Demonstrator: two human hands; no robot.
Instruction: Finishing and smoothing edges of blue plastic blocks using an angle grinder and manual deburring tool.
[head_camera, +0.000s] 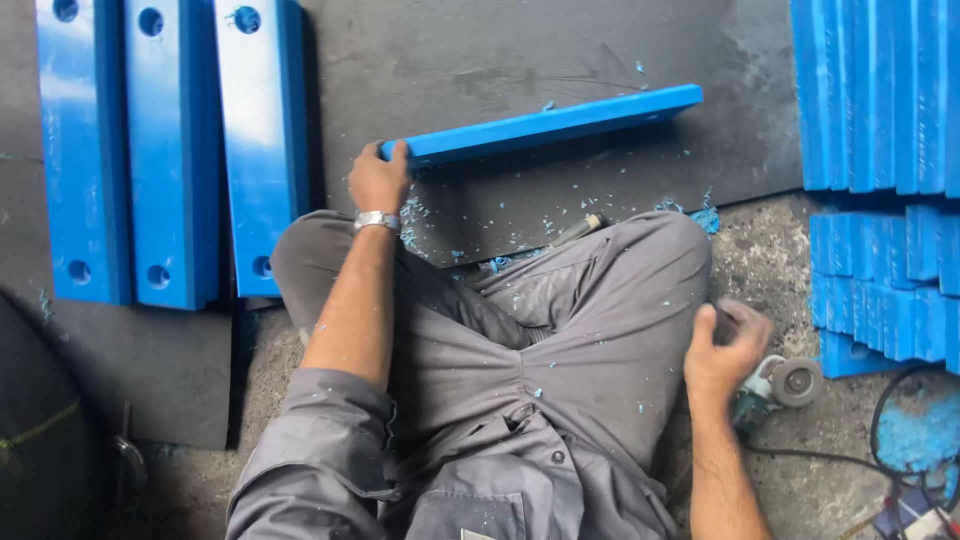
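I sit cross-legged on the floor in grey work clothes. My left hand, with a wristwatch, grips the near left end of a long blue plastic bar that stands on its edge on a dark rubber mat. My right hand rests by my right knee and closes around the body of a small angle grinder lying on the concrete floor. The grinder's disc points to the right.
Three flat blue bars with drilled holes lie side by side at the left. Stacks of more blue bars stand at the right, with another pile below. Blue shavings litter the mat and my trousers. A power cable runs at the lower right.
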